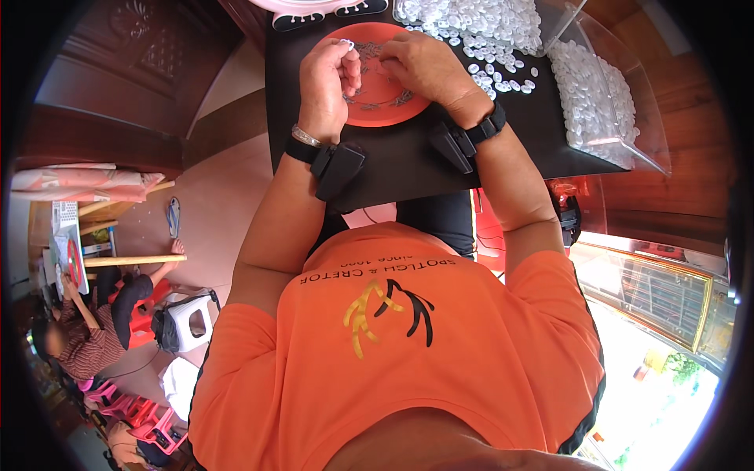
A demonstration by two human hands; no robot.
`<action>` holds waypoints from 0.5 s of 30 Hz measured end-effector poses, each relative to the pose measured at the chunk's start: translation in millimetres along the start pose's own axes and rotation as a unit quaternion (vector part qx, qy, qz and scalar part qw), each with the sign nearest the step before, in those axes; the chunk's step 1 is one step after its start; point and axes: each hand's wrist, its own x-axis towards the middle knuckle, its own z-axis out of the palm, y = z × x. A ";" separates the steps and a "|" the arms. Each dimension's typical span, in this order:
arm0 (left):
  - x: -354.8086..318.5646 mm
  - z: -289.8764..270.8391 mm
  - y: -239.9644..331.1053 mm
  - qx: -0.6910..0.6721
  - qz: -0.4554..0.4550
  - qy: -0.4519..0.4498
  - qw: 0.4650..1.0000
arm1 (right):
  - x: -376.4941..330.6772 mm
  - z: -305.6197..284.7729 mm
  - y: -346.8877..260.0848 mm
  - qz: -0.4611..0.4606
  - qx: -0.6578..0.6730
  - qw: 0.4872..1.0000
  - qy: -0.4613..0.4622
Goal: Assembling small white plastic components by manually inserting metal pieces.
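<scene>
A round red-orange plate (375, 118) lies on the black tabletop, with many small thin grey metal pieces (404, 99) scattered in it. Over the plate's left side, my left hand (323, 82) is closed, pinching a small white plastic piece (349, 45) between thumb and forefinger. My right hand (432, 67) hovers above the plate's right side with its thumb and fingers drawn together. Whatever its fingertips hold, if anything, is too small to make out. Loose white oval pieces (503, 85) are spread just beyond my right hand.
A heap of white oval pieces (487, 22) sits at the back. To the right, a clear plastic box (653, 129) holds more of them. A pink and black object (310, 17) stands at the far left of the black table (393, 161). Another person (94, 337) sits at left.
</scene>
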 end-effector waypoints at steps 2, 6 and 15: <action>-0.1 -0.7 0.0 0.000 -0.002 0.001 1.000 | -0.4 -1.3 -5.4 -0.004 -0.003 1.000 -0.020; -0.7 0.0 -0.1 0.022 -0.015 -0.012 1.000 | -0.2 17.2 -4.7 -0.023 -0.057 0.998 -0.013; 0.5 -0.7 -3.3 0.030 -0.021 -0.021 0.999 | 12.1 31.8 -8.4 0.015 -0.066 0.995 -0.076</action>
